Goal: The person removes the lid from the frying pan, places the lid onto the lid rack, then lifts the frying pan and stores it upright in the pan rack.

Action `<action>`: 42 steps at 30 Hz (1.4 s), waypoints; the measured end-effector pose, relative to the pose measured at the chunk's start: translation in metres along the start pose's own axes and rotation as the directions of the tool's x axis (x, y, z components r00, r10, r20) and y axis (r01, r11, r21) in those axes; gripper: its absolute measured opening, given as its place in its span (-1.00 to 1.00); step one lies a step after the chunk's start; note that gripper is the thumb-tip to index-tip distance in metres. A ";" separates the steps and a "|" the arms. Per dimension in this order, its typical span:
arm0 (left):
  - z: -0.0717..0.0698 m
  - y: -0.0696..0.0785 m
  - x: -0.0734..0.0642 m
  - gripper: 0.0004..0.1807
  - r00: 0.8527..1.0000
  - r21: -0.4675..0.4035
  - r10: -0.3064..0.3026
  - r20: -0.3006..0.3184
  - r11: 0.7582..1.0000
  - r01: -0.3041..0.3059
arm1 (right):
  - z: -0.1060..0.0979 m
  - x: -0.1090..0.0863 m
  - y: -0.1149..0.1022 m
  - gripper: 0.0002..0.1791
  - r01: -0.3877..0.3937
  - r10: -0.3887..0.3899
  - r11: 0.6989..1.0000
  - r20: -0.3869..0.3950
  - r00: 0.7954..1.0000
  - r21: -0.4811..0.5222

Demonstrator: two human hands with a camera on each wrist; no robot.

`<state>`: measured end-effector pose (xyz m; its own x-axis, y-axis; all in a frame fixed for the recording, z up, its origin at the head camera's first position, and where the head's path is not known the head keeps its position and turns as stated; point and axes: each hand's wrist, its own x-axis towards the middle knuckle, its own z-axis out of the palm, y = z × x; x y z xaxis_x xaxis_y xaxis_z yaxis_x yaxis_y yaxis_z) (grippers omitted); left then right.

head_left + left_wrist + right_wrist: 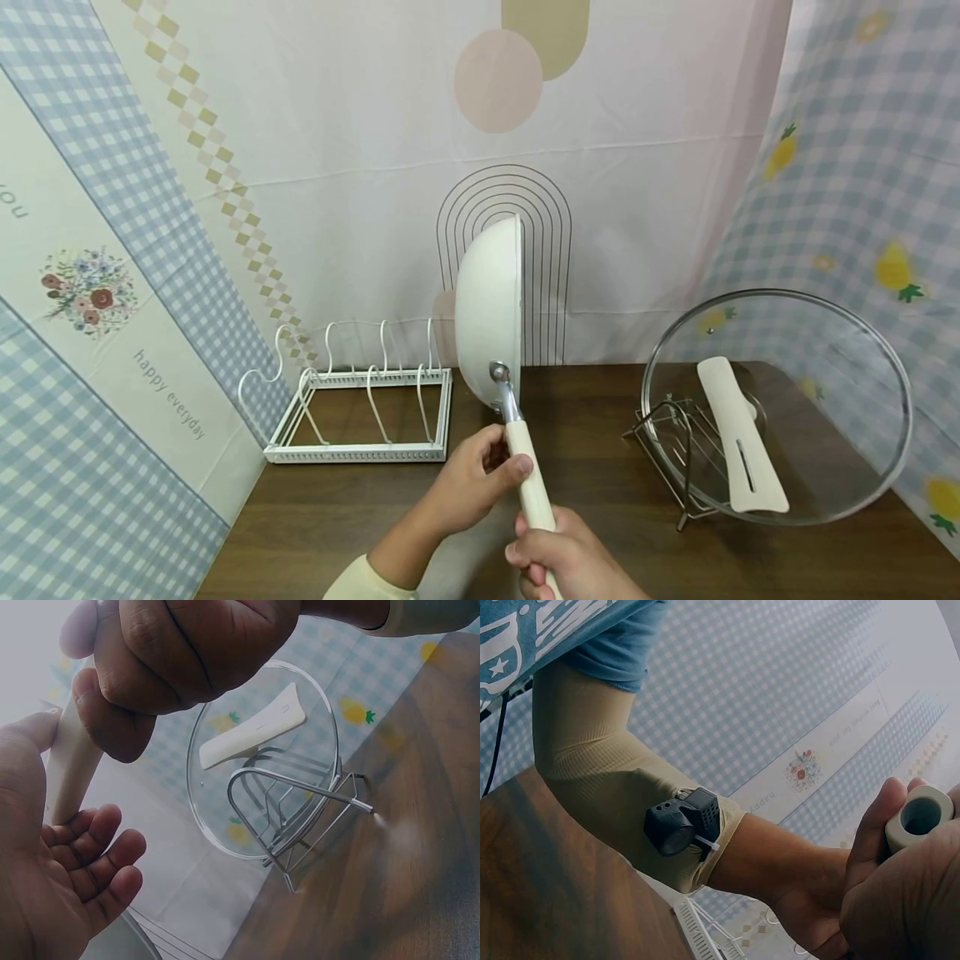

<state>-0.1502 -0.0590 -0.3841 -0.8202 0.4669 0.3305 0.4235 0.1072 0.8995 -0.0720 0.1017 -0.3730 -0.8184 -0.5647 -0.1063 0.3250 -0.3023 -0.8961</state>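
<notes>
A white wok (487, 312) stands up on edge in the air in the head view, its rim facing right. Its cream handle (534, 492) slopes down toward me. My right hand (573, 554) grips the handle near its end, fingers wrapped round it. Closer to the bowl, my left hand (476, 483) holds the same handle, thumb on one side. The left wrist view shows the left fingers (105, 859) loosely curled at the handle's other side. In the right wrist view the hollow handle end (896, 834) pokes out of the right hand.
A white rack (356, 456) with curved wire dividers stands on the wooden table (600, 467) at left. To the right, a glass lid (832, 417) with a long cream handle (742, 442) leans upright in a small metal stand (686, 467). Patterned cloth (337, 208) hangs behind.
</notes>
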 end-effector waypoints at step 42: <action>-0.007 0.014 -0.001 -0.88 1.000 0.020 0.020 -0.010 1.000 -0.020 | 0.005 0.001 -0.009 -0.84 -0.002 0.002 1.000 0.067 0.998 0.006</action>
<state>-0.1464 -0.0639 -0.3695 -0.8154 0.4598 0.3518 0.4477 0.1157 0.8867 -0.0730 0.1002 -0.3630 -0.7843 -0.6154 -0.0786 0.3296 -0.3060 -0.8931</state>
